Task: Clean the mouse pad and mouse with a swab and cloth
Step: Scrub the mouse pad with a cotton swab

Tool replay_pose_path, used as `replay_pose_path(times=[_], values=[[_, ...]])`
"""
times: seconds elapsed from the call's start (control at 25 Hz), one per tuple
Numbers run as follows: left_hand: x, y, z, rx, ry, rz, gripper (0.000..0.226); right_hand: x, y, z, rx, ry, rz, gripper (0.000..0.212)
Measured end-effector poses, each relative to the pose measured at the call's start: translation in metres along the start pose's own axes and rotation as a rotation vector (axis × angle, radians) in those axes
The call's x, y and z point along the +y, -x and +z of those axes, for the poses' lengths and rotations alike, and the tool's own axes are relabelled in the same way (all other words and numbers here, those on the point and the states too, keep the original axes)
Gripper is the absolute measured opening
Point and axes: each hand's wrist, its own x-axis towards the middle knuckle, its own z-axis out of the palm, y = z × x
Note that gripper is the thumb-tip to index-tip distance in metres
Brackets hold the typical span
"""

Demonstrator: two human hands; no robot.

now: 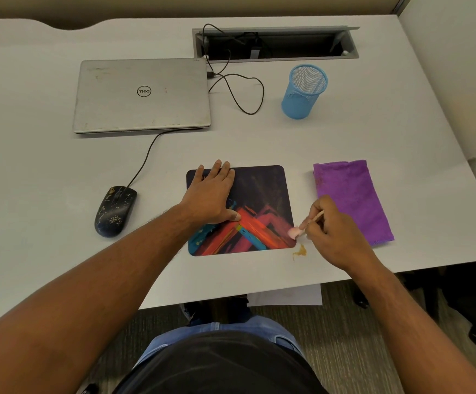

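Pressing flat w/ straight fingers, left hand (212,194) pins dark square mouse pad w/ red-orange streaks (262,203) on white desk (60,172). Right hand (336,231) pinches wooden-stick swab w/ pink tip (295,232) at pad's right edge. Folded purple cloth (350,194) just right; speckled black corded mouse (115,211) left of pad.

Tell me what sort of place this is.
Probably an office workstation: a white desk with a built-in cable box, a closed laptop and a mesh pen cup, with a partition on the right.

Only readable text: round "DELL" logo, seen upside down, centred on the lid of the closed silver laptop (142,95). Nothing else legible.
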Motion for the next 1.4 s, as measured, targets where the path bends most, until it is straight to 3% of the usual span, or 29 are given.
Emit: replay_pose_path(times=[0.2,0.4,0.52,0.64,0.76,0.88,1.0,1.12,1.32,1.4], values=[[0.0,0.001,-0.002,0.0,0.001,0.005,0.12,-0.007,0.002,-0.004,0.171,-0.32,-0.02,0.011],[0.001,0.002,-0.004,-0.007,0.0,0.006,0.119,0.003,0.008,0.0,0.01,-0.181,0.051,0.02],[0.001,0.003,-0.004,-0.009,0.004,0.007,0.119,0.002,0.009,-0.006,0.093,-0.236,0.004,0.026],[0.0,0.003,-0.006,-0.008,0.003,0.011,0.119,-0.011,0.004,0.0,0.172,-0.409,-0.045,0.014],[0.001,0.003,-0.005,-0.009,0.001,0.012,0.119,-0.016,0.006,0.018,0.059,-0.282,-0.029,0.009],[0.001,0.003,-0.004,-0.001,0.008,0.007,0.119,-0.009,0.012,0.019,-0.024,-0.132,0.007,0.019],[0.0,0.003,-0.003,0.003,0.013,0.011,0.119,-0.009,0.013,0.008,0.064,-0.253,-0.031,0.026],[-0.001,0.002,-0.003,0.003,0.008,0.014,0.119,-0.018,0.008,0.013,0.167,-0.423,-0.041,0.01],[-0.001,0.002,-0.002,-0.002,0.01,0.007,0.12,-0.014,0.009,0.028,-0.045,-0.212,0.008,0.016],[0.0,0.001,-0.002,-0.006,0.009,0.007,0.12,-0.01,0.012,0.022,-0.038,-0.152,-0.02,0.023]])
